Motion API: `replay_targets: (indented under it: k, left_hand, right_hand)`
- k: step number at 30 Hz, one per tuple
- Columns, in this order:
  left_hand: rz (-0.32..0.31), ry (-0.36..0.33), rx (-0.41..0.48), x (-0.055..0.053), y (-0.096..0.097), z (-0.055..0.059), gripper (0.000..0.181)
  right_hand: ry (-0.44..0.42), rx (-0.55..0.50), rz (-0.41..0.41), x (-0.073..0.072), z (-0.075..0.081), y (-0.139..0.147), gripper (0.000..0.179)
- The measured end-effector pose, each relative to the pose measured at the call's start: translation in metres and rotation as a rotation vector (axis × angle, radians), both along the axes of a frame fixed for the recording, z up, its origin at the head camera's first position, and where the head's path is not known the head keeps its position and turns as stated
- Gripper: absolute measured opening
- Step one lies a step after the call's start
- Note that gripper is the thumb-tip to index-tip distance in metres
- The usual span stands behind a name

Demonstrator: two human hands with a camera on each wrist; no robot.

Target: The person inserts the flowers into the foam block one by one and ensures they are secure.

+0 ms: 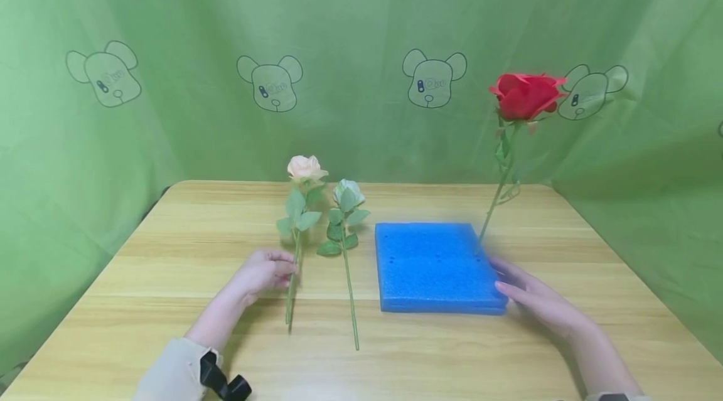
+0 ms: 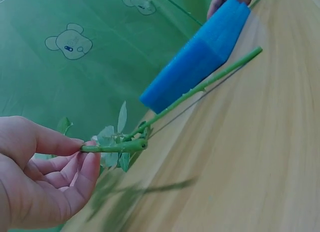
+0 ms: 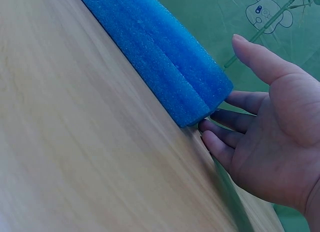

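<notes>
Between thumb and fingers, my left hand (image 1: 270, 272) pinches the green stem (image 2: 117, 147) of a pale pink rose (image 1: 305, 167), its stem raised a little over its shadow on the wood. To its right a white rose (image 1: 349, 192) lies on the table, stem toward me. A blue foam block (image 1: 435, 269) with small holes lies flat further right. A red rose (image 1: 526, 96) stands in the block's right side, leaning right. My right hand (image 1: 536, 300) is at the block's right edge, fingers (image 3: 235, 120) loosely extended against its side and thumb raised apart.
The wooden table (image 1: 186, 231) has rounded far corners. Behind it and along both sides hangs a green curtain (image 1: 350, 24) printed with bear faces. A black device (image 1: 223, 379) is strapped to my left wrist.
</notes>
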State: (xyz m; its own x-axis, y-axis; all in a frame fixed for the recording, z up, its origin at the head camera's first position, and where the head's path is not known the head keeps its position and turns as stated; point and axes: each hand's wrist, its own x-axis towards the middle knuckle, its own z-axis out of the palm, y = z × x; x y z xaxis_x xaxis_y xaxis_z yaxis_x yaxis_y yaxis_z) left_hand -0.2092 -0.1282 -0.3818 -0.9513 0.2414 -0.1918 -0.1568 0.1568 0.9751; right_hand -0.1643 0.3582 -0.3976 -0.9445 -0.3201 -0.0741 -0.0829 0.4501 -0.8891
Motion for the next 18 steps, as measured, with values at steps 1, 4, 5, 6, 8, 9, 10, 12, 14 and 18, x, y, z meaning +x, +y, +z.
replay_targets:
  k: [1, 4, 5, 6, 8, 9, 10, 12, 14, 18]
  left_hand:
    - [0.002, 0.000, 0.004, 0.000, 0.000, 0.001, 0.026]
    - [0.005, -0.001, 0.028, -0.001, 0.002, 0.003, 0.027]
    - [0.003, 0.002, 0.035, -0.001, 0.003, 0.004, 0.028]
    - [0.005, 0.002, 0.044, -0.001, 0.004, 0.005, 0.029]
    - [0.004, 0.012, 0.055, -0.001, 0.007, 0.008, 0.030]
    - [0.005, 0.019, 0.058, -0.001, 0.008, 0.009, 0.030]
    - [0.008, 0.028, 0.060, -0.001, 0.010, 0.010, 0.030]
    - [0.017, 0.042, 0.068, -0.001, 0.012, 0.012, 0.028]
    - [0.023, 0.058, 0.071, 0.000, 0.015, 0.014, 0.025]
    - [0.030, 0.080, 0.080, -0.001, 0.021, 0.016, 0.021]
  right_hand:
    - [0.003, 0.002, -0.001, 0.000, 0.000, 0.000, 0.060]
    - [0.012, 0.005, -0.001, -0.001, -0.001, 0.000, 0.060]
    - [0.015, 0.005, -0.001, -0.001, -0.001, 0.001, 0.060]
    - [0.020, 0.006, 0.000, -0.001, -0.001, 0.001, 0.060]
    - [0.022, 0.003, 0.003, -0.002, -0.001, 0.001, 0.059]
    - [0.026, 0.005, 0.004, -0.002, -0.001, 0.001, 0.059]
    - [0.026, 0.004, 0.006, -0.002, -0.001, 0.001, 0.059]
    - [0.028, 0.003, 0.009, -0.002, -0.001, 0.002, 0.059]
    - [0.024, -0.001, 0.012, -0.002, -0.001, 0.002, 0.059]
    - [0.017, -0.006, 0.008, -0.001, -0.002, 0.002, 0.059]
